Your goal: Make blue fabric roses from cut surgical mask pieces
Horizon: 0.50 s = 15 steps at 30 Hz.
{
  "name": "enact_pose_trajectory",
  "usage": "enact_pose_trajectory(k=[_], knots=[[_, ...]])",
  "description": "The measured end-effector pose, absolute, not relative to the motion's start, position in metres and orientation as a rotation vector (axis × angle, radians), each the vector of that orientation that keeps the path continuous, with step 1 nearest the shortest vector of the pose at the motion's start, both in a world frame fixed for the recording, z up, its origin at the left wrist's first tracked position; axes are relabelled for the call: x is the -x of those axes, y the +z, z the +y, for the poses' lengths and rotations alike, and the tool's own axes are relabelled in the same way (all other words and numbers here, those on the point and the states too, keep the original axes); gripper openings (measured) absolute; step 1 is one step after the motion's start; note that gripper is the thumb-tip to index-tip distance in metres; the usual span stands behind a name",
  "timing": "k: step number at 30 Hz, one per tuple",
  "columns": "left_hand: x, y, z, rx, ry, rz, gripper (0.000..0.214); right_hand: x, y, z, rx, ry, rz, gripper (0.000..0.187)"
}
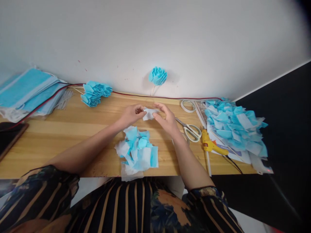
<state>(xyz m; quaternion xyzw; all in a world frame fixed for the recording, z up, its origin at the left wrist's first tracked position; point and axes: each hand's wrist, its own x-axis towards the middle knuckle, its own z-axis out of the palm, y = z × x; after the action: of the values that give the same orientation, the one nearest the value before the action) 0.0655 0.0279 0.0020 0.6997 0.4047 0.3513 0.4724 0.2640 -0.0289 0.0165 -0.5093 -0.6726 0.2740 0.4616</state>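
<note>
Between my two hands is a small white piece of thin fabric (149,114), pinched near its edges. My left hand (131,116) grips its left side with thumb and fingertips. On the other side my right hand (166,119) has its thumb on the piece, fingers curved behind it. Just below lies a loose pile of cut blue and white fabric pieces (138,149) at the table's front edge. Scissors (190,129) with pale handles rest right of my right hand, partly hidden by a roll of tape near my wrist.
Blue fabric flowers (94,93) lie back left, and another flower (157,76) leans on the wall. Face masks (29,89) are stacked left. A tape roll (188,105), yellow glue gun (212,144) and large heap of blue pieces (235,126) are right. A phone (11,137) lies left.
</note>
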Motion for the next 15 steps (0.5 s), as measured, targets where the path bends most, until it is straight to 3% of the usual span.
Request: enact_pose_trajectory(k=[5,8,15], knots=[[-0.0656,0.0087,0.02,-2.041,0.95,0.944,0.011,-0.2564,0.0171,-0.0306,1.153,0.163,-1.929,0.018],[-0.067,0.0117,0.0179,-2.153,0.979,0.886,0.008,-0.2552,0.0137,-0.0297,1.168,0.115,-1.924,0.01],[-0.0677,0.008,0.0181,-1.992,0.961,0.903,0.009,-0.2558,0.0125,-0.0318,1.228,0.216,-1.825,0.011]])
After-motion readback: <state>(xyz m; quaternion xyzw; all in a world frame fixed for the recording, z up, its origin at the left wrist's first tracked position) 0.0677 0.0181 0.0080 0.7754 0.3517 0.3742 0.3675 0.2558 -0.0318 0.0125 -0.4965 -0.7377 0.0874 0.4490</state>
